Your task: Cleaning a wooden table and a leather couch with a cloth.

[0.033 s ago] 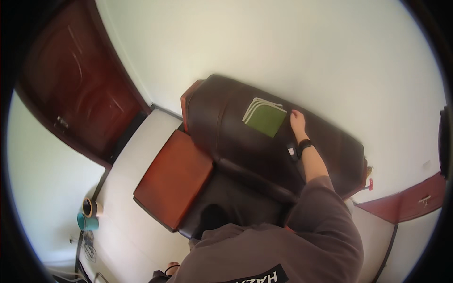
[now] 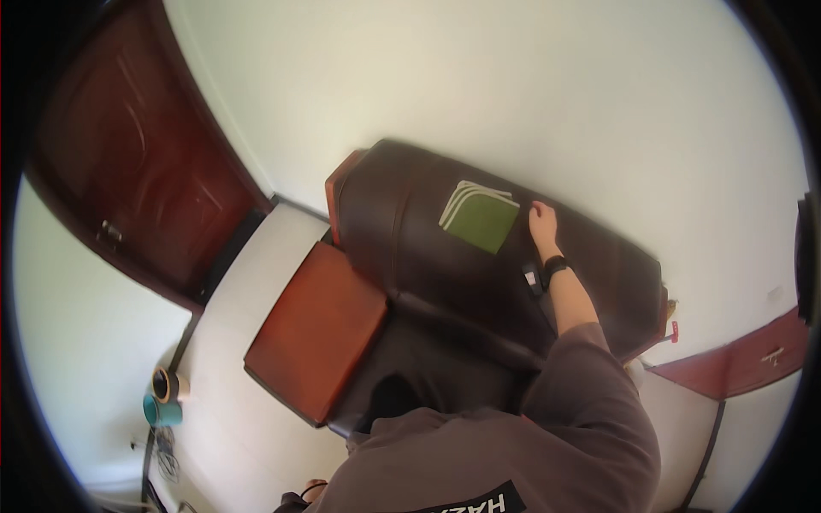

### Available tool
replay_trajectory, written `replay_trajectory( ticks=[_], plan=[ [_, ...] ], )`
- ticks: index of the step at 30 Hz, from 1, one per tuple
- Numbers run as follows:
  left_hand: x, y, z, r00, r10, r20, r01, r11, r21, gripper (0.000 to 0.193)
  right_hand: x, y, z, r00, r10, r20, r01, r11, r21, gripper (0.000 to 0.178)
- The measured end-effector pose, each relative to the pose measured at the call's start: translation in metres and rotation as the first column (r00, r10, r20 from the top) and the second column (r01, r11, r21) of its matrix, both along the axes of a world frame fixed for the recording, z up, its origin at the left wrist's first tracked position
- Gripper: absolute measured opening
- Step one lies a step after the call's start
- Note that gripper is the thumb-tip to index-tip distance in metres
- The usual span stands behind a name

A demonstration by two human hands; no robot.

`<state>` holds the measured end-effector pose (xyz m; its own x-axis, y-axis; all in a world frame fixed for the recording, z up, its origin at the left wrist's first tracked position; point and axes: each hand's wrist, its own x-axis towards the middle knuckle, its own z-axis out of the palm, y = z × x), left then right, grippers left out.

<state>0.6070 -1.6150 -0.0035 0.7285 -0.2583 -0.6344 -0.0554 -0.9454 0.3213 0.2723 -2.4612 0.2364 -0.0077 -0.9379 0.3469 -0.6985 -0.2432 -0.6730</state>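
A folded green cloth [image 2: 483, 221] with pale edging lies on the back cushion of a dark brown leather sofa [image 2: 351, 201]. My right hand [image 2: 542, 222] is just right of the cloth, close over the top of the backrest and apart from the cloth. Its fingers are curled in, and whatever they may hold is hidden. A black band circles that wrist, and a small dark device with a white label [image 2: 531, 278] shows beside it. Only a bit of my left hand [image 2: 314, 490] appears at the lower edge, low by my side, with its fingers hidden.
The sofa's broad reddish-brown wooden armrest [image 2: 316, 333] juts out on the left. A white wall [image 2: 513, 94] rises behind the backrest. By the left wall stand a teal pot [image 2: 162, 411] and a dark-and-tan one [image 2: 169, 385], near a coiled cable [image 2: 167, 453]. A red-brown door [image 2: 137, 145] is at far left.
The sofa and room sit very slightly lower in the view. My right hand stays beside the green cloth, and the cloth has not moved on the sofa.
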Motion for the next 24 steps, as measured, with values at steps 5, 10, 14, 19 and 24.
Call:
replay_trajectory(
  ticks=[5, 10, 14, 19, 24],
  plan=[
    [0.066, -0.166, 0.075, 0.940, -0.317, 0.125, 0.318, 0.948, 0.012, 0.034, -0.013, 0.033, -0.007, 0.849, -0.353, -0.392, 0.356, 0.932, -0.066, 0.039],
    [0.081, -0.489, 0.160, 0.456, -0.626, 0.633, 0.886, 0.388, -0.255, 0.028, -0.013, 0.037, 0.003, 0.761, -0.449, -0.469, 0.410, 0.892, -0.188, 0.036],
    [0.000, -0.699, 0.247, 0.294, -0.551, 0.781, 0.863, -0.198, -0.464, 0.031, -0.012, 0.035, 0.000, 0.747, -0.485, -0.456, 0.414, 0.875, -0.251, 0.034],
    [-0.067, -0.798, 0.274, 0.104, -0.471, 0.876, 0.911, -0.309, -0.274, 0.036, -0.015, 0.040, 0.004, 0.775, -0.477, -0.414, 0.392, 0.877, -0.277, 0.033],
    [-0.076, -0.824, 0.262, 0.307, -0.584, 0.751, 0.855, -0.177, -0.487, 0.018, -0.016, 0.045, 0.002, 0.778, -0.487, -0.397, 0.399, 0.871, -0.287, 0.032]
  ],
)
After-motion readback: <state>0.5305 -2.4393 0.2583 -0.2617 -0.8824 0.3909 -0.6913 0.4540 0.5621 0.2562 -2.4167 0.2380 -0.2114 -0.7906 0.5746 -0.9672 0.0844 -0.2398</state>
